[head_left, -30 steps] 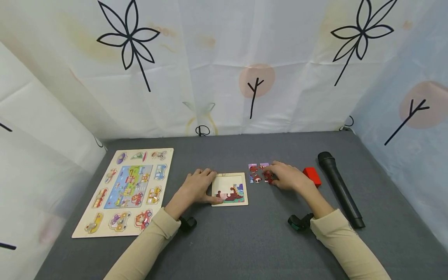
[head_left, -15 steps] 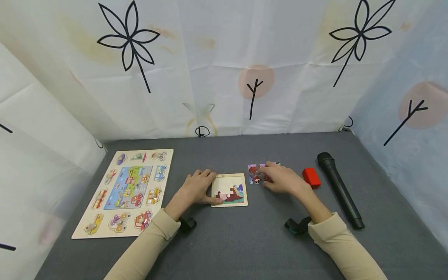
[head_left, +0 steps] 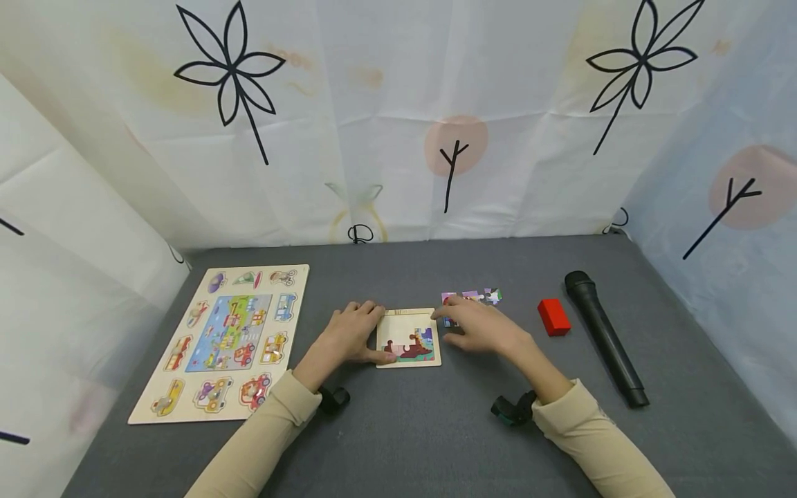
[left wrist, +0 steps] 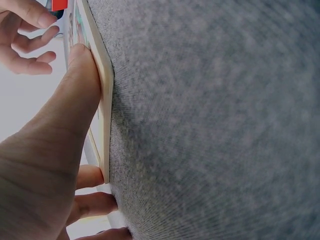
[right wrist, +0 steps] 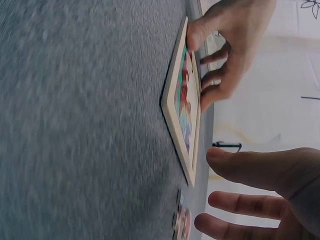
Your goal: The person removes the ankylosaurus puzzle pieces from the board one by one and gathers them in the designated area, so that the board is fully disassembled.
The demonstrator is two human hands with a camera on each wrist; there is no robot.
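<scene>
A small square wooden puzzle tray (head_left: 405,321) lies on the table, its lower part filled with joined pieces showing a dark red and green picture. My left hand (head_left: 358,333) grips the tray's left side, thumb on the near left corner and fingers at the far left one. My right hand (head_left: 481,328) is over the tray's right edge and the nearest loose puzzle pieces (head_left: 493,296), partly hiding them. In the right wrist view its thumb and fingers (right wrist: 245,202) are spread apart, with no piece showing between them.
A large wooden vehicle puzzle board (head_left: 292,349) lies to the left. Right of the loose pieces are a red block (head_left: 553,317) and a black microphone (head_left: 607,339). White printed cloth (head_left: 398,159) hangs behind the grey table (head_left: 423,443).
My right hand has moved left from the loose pieces to the tray's right edge, uncovering pieces at the right of the group. My left hand has stayed on the tray.
</scene>
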